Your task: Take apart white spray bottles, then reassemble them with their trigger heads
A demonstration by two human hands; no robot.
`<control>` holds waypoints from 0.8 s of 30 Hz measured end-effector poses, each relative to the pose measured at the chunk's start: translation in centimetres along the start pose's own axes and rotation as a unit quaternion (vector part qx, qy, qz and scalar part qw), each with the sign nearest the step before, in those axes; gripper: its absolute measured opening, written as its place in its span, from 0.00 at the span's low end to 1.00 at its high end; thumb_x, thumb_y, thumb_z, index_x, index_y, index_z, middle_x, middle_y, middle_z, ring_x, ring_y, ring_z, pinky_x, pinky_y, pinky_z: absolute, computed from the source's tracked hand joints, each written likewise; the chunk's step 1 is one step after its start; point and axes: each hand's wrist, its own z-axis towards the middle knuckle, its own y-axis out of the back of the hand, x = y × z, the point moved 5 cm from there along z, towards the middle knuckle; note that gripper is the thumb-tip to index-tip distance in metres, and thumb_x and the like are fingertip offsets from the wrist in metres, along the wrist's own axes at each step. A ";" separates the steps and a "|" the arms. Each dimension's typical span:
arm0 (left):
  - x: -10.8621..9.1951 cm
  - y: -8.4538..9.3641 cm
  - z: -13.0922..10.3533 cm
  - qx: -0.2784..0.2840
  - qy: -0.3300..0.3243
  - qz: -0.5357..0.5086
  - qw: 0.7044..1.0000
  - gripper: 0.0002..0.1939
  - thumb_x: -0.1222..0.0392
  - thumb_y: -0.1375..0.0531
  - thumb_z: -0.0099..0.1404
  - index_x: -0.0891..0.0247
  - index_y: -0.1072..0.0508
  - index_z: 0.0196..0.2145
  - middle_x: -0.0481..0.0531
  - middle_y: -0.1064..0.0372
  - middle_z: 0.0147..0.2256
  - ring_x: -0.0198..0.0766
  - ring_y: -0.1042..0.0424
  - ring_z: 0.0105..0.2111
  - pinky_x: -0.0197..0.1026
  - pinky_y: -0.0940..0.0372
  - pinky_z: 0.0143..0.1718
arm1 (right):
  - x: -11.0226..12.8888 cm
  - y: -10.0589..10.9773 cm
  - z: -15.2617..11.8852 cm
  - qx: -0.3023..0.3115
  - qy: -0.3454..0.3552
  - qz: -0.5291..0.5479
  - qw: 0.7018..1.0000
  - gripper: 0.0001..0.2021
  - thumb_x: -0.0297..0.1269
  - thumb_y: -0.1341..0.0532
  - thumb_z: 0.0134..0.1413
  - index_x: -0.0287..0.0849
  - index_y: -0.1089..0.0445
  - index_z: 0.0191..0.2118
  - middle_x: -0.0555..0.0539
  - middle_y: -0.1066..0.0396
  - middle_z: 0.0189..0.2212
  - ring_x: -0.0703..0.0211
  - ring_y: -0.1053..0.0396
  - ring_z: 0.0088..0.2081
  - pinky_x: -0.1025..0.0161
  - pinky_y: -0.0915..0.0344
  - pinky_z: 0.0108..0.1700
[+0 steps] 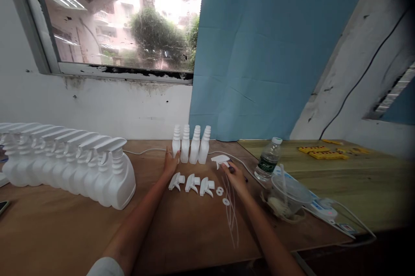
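Left hand (170, 163), grip clamped around the leftmost small bottle (176, 141); right hand (238, 177), grip together on a spray head (219, 159); nearer, three loose triggers (192, 182) lie on the counter (181, 233).

"What's cut off?"
"At the left edge, the row of spray bottles (118, 176) and a dark device (3, 207)."
"Hidden?"
"Centre: the leftmost small bottle's (176, 138) base, behind the left hand (170, 163)."

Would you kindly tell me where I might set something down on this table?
There is bare brown tabletop in front of the lined-up spray bottles, left of the left forearm; another patch lies between the forearms, nearer than the trigger heads and left of the thin tubes. Crowded: around the water bottle, plastic cup and power strip.
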 end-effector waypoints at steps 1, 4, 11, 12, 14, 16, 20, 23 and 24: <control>0.1 0.6 -0.4 -0.009 0.000 -0.002 1.000 0.28 0.48 0.39 0.62 0.62 0.37 0.56 0.64 0.37 0.57 0.53 0.40 0.59 0.52 0.44 0.58 | 0.2 0.2 0.1 -0.009 0.017 -0.013 1.000 0.19 0.53 0.32 0.35 0.41 0.27 0.28 0.47 0.27 0.25 0.54 0.33 0.29 0.60 0.37 0.30; -0.1 2.2 -2.1 -0.030 -0.007 -0.013 0.999 0.27 0.48 0.41 0.63 0.62 0.38 0.56 0.64 0.40 0.58 0.51 0.42 0.61 0.50 0.47 0.60 | 1.3 0.5 0.0 -0.018 0.052 -0.046 0.997 0.20 0.53 0.34 0.39 0.40 0.25 0.32 0.47 0.27 0.26 0.53 0.34 0.30 0.59 0.37 0.33; -4.8 1.6 -8.1 0.094 -0.044 -0.099 0.990 0.26 0.47 0.38 0.61 0.60 0.35 0.53 0.58 0.34 0.53 0.45 0.35 0.54 0.46 0.43 0.58 | 4.4 -4.9 -4.4 0.141 0.080 -0.082 0.983 0.15 0.48 0.35 0.45 0.41 0.24 0.32 0.51 0.29 0.21 0.58 0.35 0.24 0.64 0.38 0.29; -5.4 1.3 -8.8 0.120 -0.038 -0.115 0.985 0.26 0.47 0.37 0.59 0.60 0.33 0.52 0.56 0.31 0.51 0.45 0.32 0.51 0.45 0.40 0.55 | 4.9 -6.1 -5.5 0.170 0.082 -0.083 0.978 0.14 0.48 0.35 0.46 0.42 0.23 0.32 0.51 0.28 0.21 0.59 0.35 0.24 0.64 0.38 0.29; -6.1 0.9 -9.8 0.158 -0.010 -0.147 0.976 0.23 0.46 0.35 0.57 0.61 0.29 0.46 0.54 0.27 0.42 0.42 0.28 0.42 0.43 0.35 0.47 | 5.7 -7.9 -7.5 0.210 0.086 -0.086 0.970 0.13 0.47 0.35 0.48 0.42 0.24 0.34 0.52 0.28 0.22 0.59 0.34 0.24 0.65 0.38 0.29; -6.0 0.9 -10.1 0.172 0.031 -0.180 0.968 0.20 0.44 0.37 0.57 0.64 0.28 0.37 0.50 0.28 0.30 0.38 0.28 0.31 0.39 0.33 0.35 | 6.3 -8.9 -8.9 0.231 0.086 -0.072 0.966 0.15 0.48 0.37 0.51 0.43 0.25 0.41 0.51 0.27 0.24 0.58 0.33 0.26 0.64 0.37 0.31; -4.7 1.6 -9.2 0.156 0.119 -0.251 0.948 0.23 0.38 0.41 0.57 0.63 0.34 0.29 0.44 0.38 0.19 0.31 0.39 0.17 0.33 0.43 0.17 | 6.4 -9.2 -10.1 0.228 0.036 0.036 0.972 0.22 0.51 0.49 0.62 0.42 0.32 0.52 0.51 0.30 0.26 0.59 0.32 0.26 0.63 0.36 0.34; -4.2 2.0 -8.7 0.157 0.171 -0.291 0.928 0.24 0.36 0.42 0.56 0.62 0.39 0.25 0.42 0.44 0.16 0.29 0.44 0.13 0.31 0.51 0.13 | 6.3 -8.9 -10.3 0.201 0.013 0.081 0.976 0.21 0.52 0.50 0.63 0.42 0.30 0.49 0.51 0.32 0.26 0.61 0.34 0.26 0.65 0.37 0.32; -4.2 2.0 -8.7 0.160 0.182 -0.301 0.922 0.25 0.36 0.42 0.56 0.62 0.40 0.24 0.42 0.45 0.16 0.28 0.45 0.13 0.31 0.52 0.12 | 6.4 -9.0 -10.4 0.197 0.016 0.087 0.976 0.20 0.52 0.48 0.62 0.42 0.30 0.47 0.50 0.32 0.27 0.61 0.34 0.27 0.65 0.37 0.32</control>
